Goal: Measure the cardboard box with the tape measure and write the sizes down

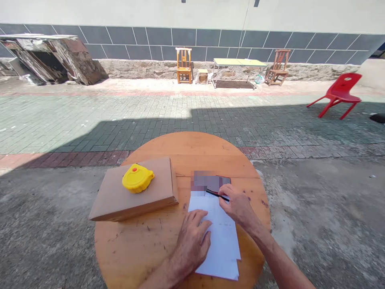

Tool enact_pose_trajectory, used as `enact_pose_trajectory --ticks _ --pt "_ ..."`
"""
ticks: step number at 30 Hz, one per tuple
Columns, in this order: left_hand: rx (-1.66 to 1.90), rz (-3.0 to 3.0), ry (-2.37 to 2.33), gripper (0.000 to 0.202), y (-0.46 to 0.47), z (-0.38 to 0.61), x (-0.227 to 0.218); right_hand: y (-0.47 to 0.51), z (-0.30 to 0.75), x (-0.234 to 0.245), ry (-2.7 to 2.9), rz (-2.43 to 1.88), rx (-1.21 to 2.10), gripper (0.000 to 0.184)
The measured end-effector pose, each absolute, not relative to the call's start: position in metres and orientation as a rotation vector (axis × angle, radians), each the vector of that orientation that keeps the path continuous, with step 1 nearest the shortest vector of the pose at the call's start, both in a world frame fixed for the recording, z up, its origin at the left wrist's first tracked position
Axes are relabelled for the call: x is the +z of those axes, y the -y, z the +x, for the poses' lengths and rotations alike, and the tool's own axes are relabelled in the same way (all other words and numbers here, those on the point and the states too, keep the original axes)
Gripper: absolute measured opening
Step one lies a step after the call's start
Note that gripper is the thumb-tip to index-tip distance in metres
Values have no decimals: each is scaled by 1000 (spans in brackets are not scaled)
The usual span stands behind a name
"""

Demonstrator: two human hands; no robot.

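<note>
My right hand (pixel 236 202) is closed round a black pen (pixel 214 193), which slants over the top end of some white paper sheets (pixel 218 237). Faint marks show on the paper. My left hand (pixel 195 239) lies on the left side of the sheets, its fingers stretched out and holding nothing. Just beyond the paper is a dark flat object (pixel 213 183) with a reddish edge, partly blurred and partly behind my right hand. To the left, a yellow tape measure (pixel 137 178) with a red button rests on a closed cardboard box (pixel 120 200).
All this sits on a round wooden table (pixel 192 148). Across the paved yard stand a red chair (pixel 343 92), a folding table (pixel 240 62), two wooden chairs, including a yellowish one (pixel 183 66), and a worn block-like structure (pixel 69 60) along a tiled wall.
</note>
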State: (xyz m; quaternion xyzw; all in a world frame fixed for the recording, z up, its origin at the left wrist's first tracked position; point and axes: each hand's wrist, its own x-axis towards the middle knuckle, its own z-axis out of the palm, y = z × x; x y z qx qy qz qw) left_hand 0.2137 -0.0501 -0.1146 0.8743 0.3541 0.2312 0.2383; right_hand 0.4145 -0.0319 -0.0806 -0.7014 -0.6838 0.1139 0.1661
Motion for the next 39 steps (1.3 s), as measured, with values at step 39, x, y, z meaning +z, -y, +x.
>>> enact_pose_trajectory --ticks 39 --pt "352 2536 -925 39 58 216 -123 85 445 -76 923 -1830 468 33"
